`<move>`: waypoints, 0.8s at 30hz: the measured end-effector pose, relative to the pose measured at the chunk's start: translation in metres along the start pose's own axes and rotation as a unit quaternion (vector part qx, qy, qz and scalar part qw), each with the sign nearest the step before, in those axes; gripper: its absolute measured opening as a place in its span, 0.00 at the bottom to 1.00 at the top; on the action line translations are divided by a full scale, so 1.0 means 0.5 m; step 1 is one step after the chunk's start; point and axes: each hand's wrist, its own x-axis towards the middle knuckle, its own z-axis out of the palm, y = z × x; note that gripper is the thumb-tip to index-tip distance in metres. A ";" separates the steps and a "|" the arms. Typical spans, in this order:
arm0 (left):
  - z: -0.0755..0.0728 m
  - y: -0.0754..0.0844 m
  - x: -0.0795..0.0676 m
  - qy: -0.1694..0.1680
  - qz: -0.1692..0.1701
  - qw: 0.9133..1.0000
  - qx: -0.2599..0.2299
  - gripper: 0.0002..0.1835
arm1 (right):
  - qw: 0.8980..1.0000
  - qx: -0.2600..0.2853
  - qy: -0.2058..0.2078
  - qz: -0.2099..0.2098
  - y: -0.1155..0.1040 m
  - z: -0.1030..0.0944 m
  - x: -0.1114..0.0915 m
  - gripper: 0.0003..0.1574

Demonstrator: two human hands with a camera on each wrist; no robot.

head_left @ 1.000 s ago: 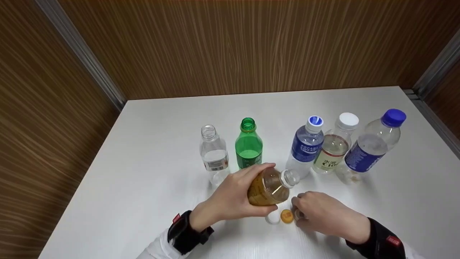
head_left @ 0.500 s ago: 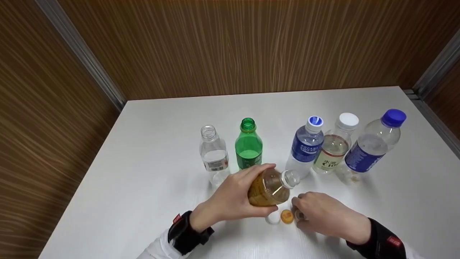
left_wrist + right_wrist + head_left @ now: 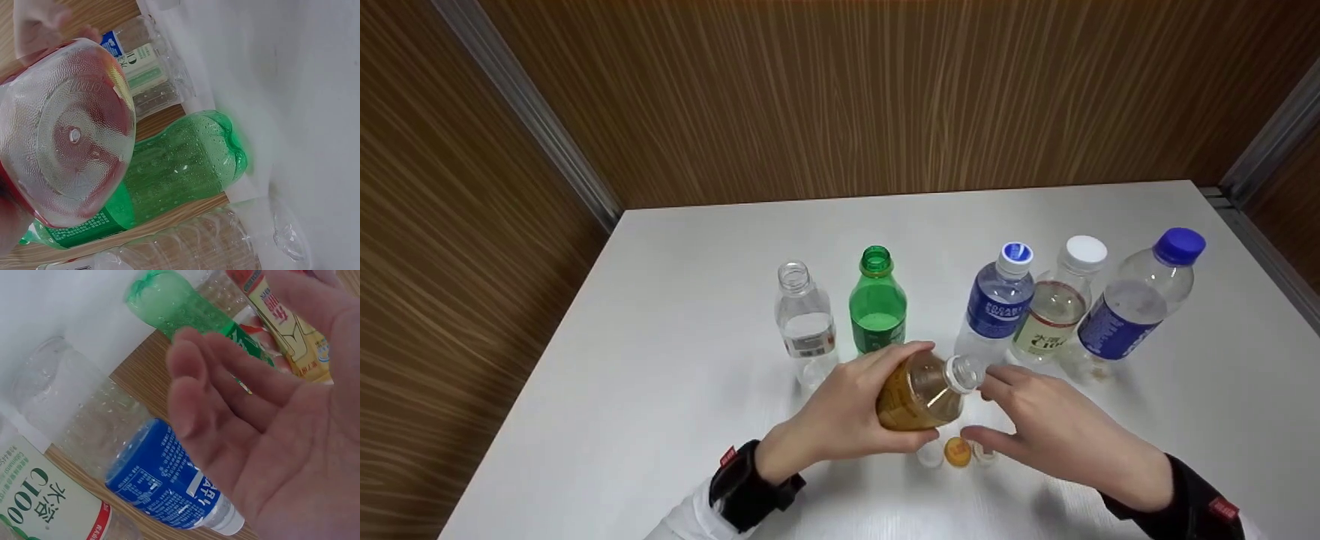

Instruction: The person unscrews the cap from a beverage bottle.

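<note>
My left hand grips an uncapped bottle with an amber label, tilted so its mouth points right. Its clear base fills the left side of the left wrist view; the label shows red and yellow in the right wrist view. Just right of the bottle's mouth is my right hand, fingers loosely bent and palm bare in the right wrist view. Below it on the table lie a white cap, an orange cap and a pale cap, partly under the thumb.
An uncapped clear bottle and an uncapped green bottle stand behind my left hand. To the right are a blue-labelled bottle, a white-capped bottle and a larger blue-capped bottle. Wood-grain panels border the white table.
My right hand has lifted from the pale cap, leaving it on the table, and has moved up beside the tilted bottle's mouth with its fingers spread apart. The left hand has stayed put.
</note>
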 end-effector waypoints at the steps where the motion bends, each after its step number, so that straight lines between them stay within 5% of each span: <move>1: 0.000 -0.001 0.000 -0.001 -0.001 1.000 -0.001 0.46 | 1.000 0.007 0.010 0.003 -0.002 -0.005 0.000 0.26; 11: 0.004 -0.005 -0.002 0.015 0.002 1.000 -0.006 0.47 | 0.984 0.128 0.117 0.030 -0.031 -0.041 0.001 0.29; 24: 0.004 -0.006 -0.001 0.023 0.011 1.000 0.001 0.46 | 0.962 0.205 0.182 0.006 -0.056 -0.036 0.029 0.26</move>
